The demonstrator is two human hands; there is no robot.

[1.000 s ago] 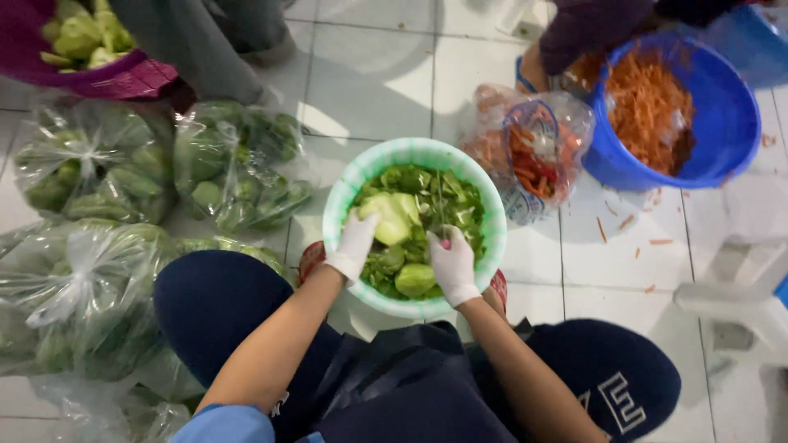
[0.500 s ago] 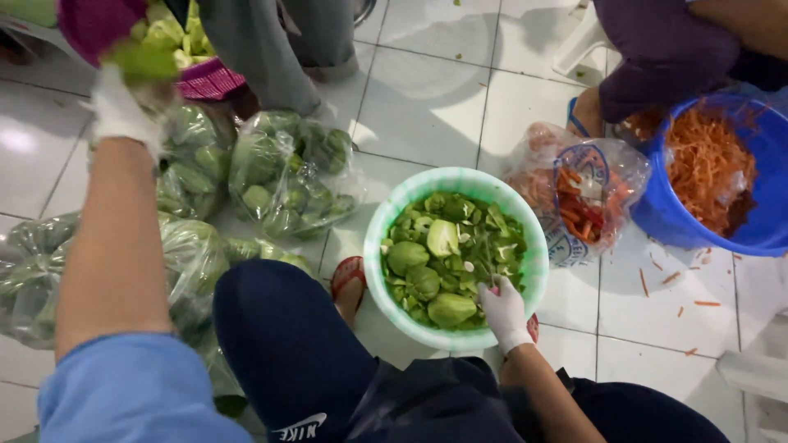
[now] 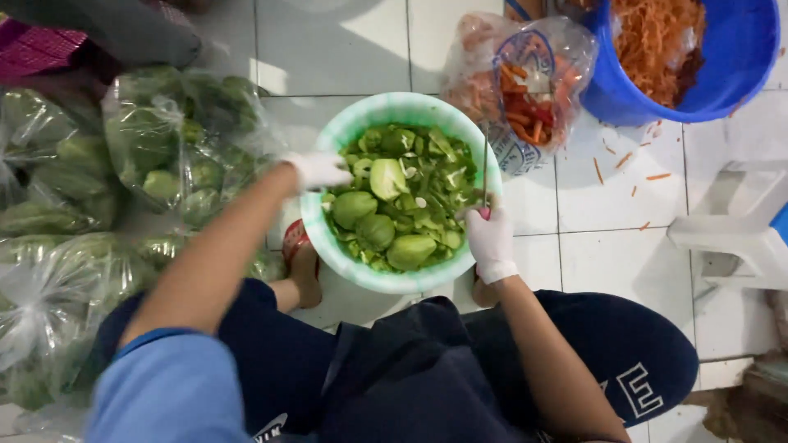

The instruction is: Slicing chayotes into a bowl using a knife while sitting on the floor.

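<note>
A pale green plastic bowl (image 3: 396, 104) stands on the tiled floor between my knees. It is full of peeled green fruit halves and peelings (image 3: 386, 221). My left hand (image 3: 316, 170), in a white glove, rests at the bowl's left rim, and nothing shows in its fingers. At the right rim, my gloved right hand (image 3: 491, 242) grips a thin knife (image 3: 485, 176) with a pink handle, blade pointing up over the bowl's edge.
Clear bags of whole green fruit (image 3: 164, 139) are heaped on the left. A bag of cut red and orange vegetables (image 3: 517, 82) leans on a blue bucket (image 3: 730, 74) of shredded carrot. A white stool (image 3: 739, 238) stands at the right. Another person's grey trouser leg (image 3: 107, 29) and a pink basket (image 3: 33, 49) are at the top left.
My left hand reached up to the pink basket with a green piece, then came back down to the bowl's left rim without it. My right hand stayed at the bowl's right rim.
</note>
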